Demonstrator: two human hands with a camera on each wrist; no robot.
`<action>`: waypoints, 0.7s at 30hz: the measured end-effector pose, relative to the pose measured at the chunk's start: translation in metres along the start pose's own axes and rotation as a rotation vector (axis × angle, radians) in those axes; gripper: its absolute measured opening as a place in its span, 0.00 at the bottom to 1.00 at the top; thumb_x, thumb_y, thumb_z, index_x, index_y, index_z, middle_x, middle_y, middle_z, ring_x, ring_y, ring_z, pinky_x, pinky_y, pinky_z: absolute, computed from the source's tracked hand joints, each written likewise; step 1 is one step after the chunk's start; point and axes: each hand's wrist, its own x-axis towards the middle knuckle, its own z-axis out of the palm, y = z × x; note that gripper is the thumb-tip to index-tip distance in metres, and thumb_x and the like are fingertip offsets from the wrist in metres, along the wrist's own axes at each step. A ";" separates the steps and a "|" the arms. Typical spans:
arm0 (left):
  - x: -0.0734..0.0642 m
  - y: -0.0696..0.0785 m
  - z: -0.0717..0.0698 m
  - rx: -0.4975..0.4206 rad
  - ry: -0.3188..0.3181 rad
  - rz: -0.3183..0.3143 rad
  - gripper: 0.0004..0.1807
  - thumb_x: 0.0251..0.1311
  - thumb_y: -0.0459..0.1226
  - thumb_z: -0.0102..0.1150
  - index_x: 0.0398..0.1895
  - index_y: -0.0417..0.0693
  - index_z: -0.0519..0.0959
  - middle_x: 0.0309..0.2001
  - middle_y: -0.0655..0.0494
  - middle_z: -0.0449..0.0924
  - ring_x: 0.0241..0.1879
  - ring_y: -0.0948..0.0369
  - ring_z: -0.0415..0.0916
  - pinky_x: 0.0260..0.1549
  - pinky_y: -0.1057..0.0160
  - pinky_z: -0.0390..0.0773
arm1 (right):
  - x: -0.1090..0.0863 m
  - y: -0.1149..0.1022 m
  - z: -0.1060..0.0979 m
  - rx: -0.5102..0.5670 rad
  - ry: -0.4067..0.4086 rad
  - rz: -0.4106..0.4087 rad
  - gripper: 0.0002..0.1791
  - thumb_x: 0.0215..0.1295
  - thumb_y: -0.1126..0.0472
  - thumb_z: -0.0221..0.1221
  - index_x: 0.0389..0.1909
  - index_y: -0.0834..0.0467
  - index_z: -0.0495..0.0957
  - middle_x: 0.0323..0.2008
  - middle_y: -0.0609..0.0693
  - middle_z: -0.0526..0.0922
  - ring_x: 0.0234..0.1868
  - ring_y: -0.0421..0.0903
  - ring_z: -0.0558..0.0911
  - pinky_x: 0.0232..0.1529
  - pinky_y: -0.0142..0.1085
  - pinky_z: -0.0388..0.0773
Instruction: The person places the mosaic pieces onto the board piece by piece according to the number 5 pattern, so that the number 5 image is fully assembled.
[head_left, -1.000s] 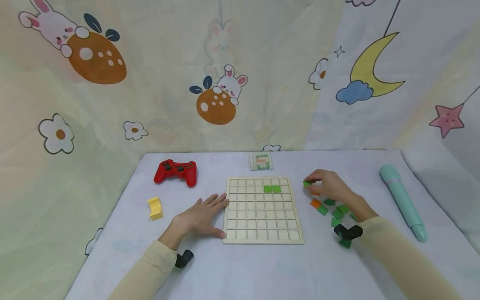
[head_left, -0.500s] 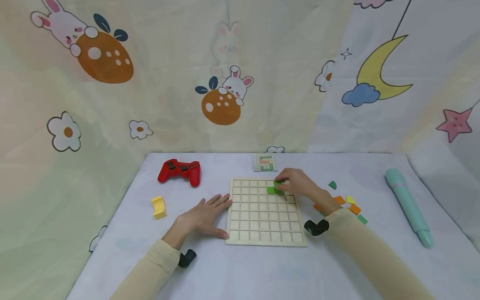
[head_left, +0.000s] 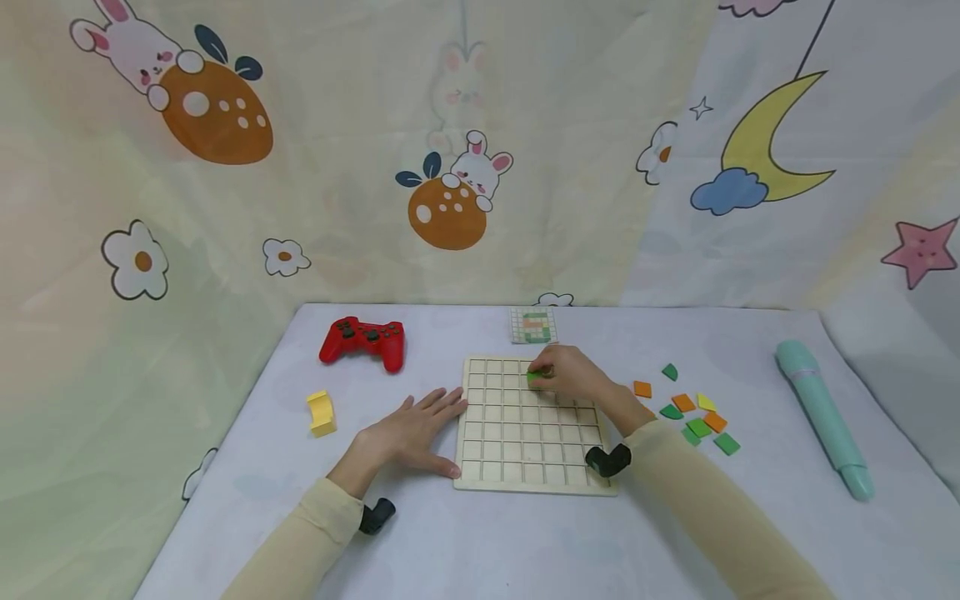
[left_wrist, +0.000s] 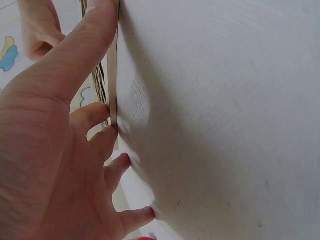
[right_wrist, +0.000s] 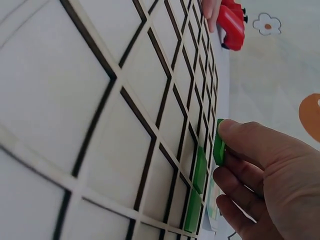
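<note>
A pale wooden grid board [head_left: 517, 433] lies on the white table in the head view. My left hand [head_left: 408, 433] rests flat at its left side, fingers spread, with thumb and fingertips at the board's edge [left_wrist: 113, 85] in the left wrist view. Over the upper part of the grid, my right hand [head_left: 573, 373] pinches a small green tile [right_wrist: 219, 142] between thumb and fingers. Just beyond the held tile's lower end, two green tiles [right_wrist: 199, 170] sit side by side in cells; the right hand mostly hides them in the head view.
Loose green tiles [head_left: 727, 443], orange tiles [head_left: 683, 402] and a yellow tile [head_left: 706, 402] lie right of the board. Behind it is a small pattern card [head_left: 534, 325]. A red game controller [head_left: 365, 342] and a yellow block [head_left: 321, 413] stand left; a mint-green tube [head_left: 823, 421] lies far right.
My right hand has carried a green tile leftward from the loose pieces to over the board's upper rows. The left hand has stayed at the board's edge. The head view has shifted slightly.
</note>
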 end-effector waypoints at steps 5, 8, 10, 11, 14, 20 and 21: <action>-0.001 0.000 0.000 0.002 -0.005 0.004 0.57 0.45 0.65 0.66 0.77 0.62 0.50 0.79 0.64 0.40 0.78 0.54 0.39 0.71 0.37 0.48 | 0.000 -0.003 0.006 0.017 0.008 -0.013 0.12 0.59 0.59 0.67 0.42 0.59 0.86 0.39 0.50 0.85 0.39 0.45 0.80 0.40 0.37 0.78; -0.001 0.000 0.000 0.005 -0.004 0.003 0.57 0.45 0.65 0.66 0.77 0.62 0.50 0.79 0.64 0.40 0.78 0.54 0.39 0.71 0.37 0.48 | 0.000 -0.005 0.008 -0.001 0.013 -0.032 0.12 0.59 0.59 0.67 0.42 0.60 0.85 0.39 0.51 0.84 0.39 0.46 0.81 0.41 0.39 0.79; -0.001 0.001 -0.001 0.005 -0.003 0.003 0.57 0.45 0.65 0.66 0.77 0.62 0.50 0.79 0.64 0.40 0.78 0.54 0.39 0.71 0.36 0.48 | 0.000 -0.005 0.010 -0.029 0.016 -0.040 0.13 0.59 0.58 0.67 0.42 0.59 0.85 0.39 0.51 0.84 0.40 0.47 0.81 0.43 0.40 0.79; -0.001 0.001 -0.001 0.003 -0.004 0.002 0.57 0.45 0.65 0.66 0.77 0.62 0.51 0.79 0.64 0.40 0.78 0.54 0.39 0.71 0.36 0.48 | 0.000 -0.006 0.011 -0.049 0.021 -0.046 0.13 0.59 0.58 0.67 0.42 0.59 0.85 0.39 0.51 0.84 0.41 0.47 0.81 0.44 0.41 0.79; -0.001 0.001 -0.001 0.002 -0.005 0.000 0.57 0.45 0.65 0.66 0.77 0.61 0.51 0.79 0.63 0.40 0.78 0.54 0.39 0.71 0.37 0.48 | 0.000 -0.007 0.013 -0.093 0.047 -0.059 0.12 0.58 0.57 0.67 0.41 0.59 0.86 0.39 0.51 0.84 0.41 0.48 0.81 0.45 0.43 0.78; 0.000 0.001 -0.001 0.010 -0.006 -0.003 0.57 0.45 0.65 0.66 0.77 0.62 0.50 0.79 0.64 0.40 0.78 0.54 0.39 0.71 0.37 0.48 | -0.001 -0.007 0.014 -0.150 0.090 -0.064 0.11 0.58 0.57 0.68 0.40 0.57 0.86 0.39 0.50 0.85 0.42 0.50 0.81 0.46 0.46 0.78; 0.000 0.001 -0.001 0.010 -0.007 -0.004 0.57 0.45 0.65 0.66 0.77 0.62 0.50 0.79 0.64 0.40 0.78 0.54 0.39 0.71 0.37 0.48 | -0.001 -0.007 0.014 -0.157 0.090 -0.063 0.11 0.58 0.57 0.67 0.40 0.57 0.86 0.39 0.50 0.85 0.42 0.50 0.81 0.46 0.46 0.78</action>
